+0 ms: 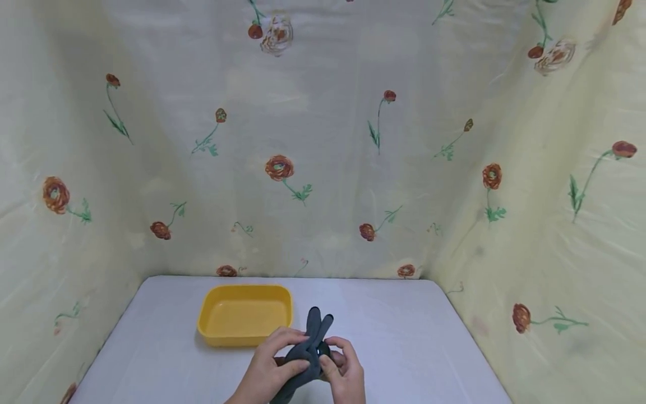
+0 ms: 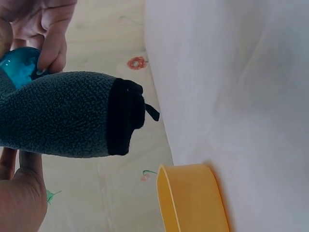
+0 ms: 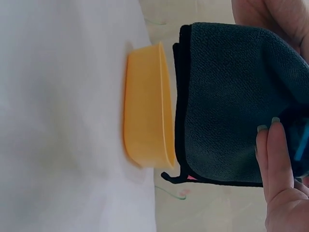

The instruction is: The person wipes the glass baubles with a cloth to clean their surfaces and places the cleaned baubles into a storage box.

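A dark grey cloth [image 1: 301, 354] with black edging and a small hanging loop is bunched between both hands, its folded ends pointing up and its lower part hanging down. My left hand [image 1: 272, 365] pinches the cloth from the left, thumb across its front. On the right, my right hand [image 1: 345, 367] grips a shiny, rounded blue object [image 2: 21, 65] against the cloth, fingers behind and thumb in front. Cloth and fingers hide much of that object, and I cannot tell its kind. Both hands are above the table's near part.
A yellow rectangular tray [image 1: 245, 340] stands on the white-covered table [image 1: 393, 331], behind and left of the hands. Flower-patterned curtains [image 1: 333, 140] enclose the table at the back and both sides.
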A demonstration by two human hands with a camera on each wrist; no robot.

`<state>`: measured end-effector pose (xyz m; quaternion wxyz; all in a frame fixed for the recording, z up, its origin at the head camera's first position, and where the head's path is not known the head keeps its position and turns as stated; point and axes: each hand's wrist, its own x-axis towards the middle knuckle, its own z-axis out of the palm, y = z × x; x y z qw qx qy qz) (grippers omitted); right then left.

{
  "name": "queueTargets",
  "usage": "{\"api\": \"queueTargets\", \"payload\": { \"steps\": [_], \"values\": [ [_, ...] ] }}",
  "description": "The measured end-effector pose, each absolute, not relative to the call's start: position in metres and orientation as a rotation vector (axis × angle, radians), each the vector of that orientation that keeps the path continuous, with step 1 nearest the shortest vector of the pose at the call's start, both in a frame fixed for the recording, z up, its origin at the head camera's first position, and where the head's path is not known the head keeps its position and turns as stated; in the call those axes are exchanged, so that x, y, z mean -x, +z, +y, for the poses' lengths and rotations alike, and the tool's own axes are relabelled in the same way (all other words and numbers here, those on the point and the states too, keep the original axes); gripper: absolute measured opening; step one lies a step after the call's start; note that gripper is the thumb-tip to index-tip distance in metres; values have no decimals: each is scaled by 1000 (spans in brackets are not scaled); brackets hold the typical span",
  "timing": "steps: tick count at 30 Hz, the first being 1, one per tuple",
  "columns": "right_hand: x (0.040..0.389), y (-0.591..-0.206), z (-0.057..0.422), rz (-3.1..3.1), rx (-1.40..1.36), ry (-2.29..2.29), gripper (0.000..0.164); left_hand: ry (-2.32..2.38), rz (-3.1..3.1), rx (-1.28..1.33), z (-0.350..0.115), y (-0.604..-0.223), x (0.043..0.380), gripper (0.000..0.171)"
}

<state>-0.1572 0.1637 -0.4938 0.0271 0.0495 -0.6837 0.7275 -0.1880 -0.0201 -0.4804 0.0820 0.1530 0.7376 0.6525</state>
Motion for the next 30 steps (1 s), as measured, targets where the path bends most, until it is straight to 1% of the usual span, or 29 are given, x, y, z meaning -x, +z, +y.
{"api": "queueTargets", "payload": {
  "steps": [3,11,19,30],
  "values": [
    [159,-493,165,-2134,-130,2264,50,1948,2206,-457,-20,-483,187,37],
    [162,-495,166,-2129,-46,2258,44,1939,2225,-472,-16,-484,187,37],
    [165,-494,166,-2169,81,2270,46,1935,2221,-483,-16,-484,186,39],
    [171,-496,172,-2234,75,2344,51,1945,2243,-558,-15,-490,186,39]
  ]
}}
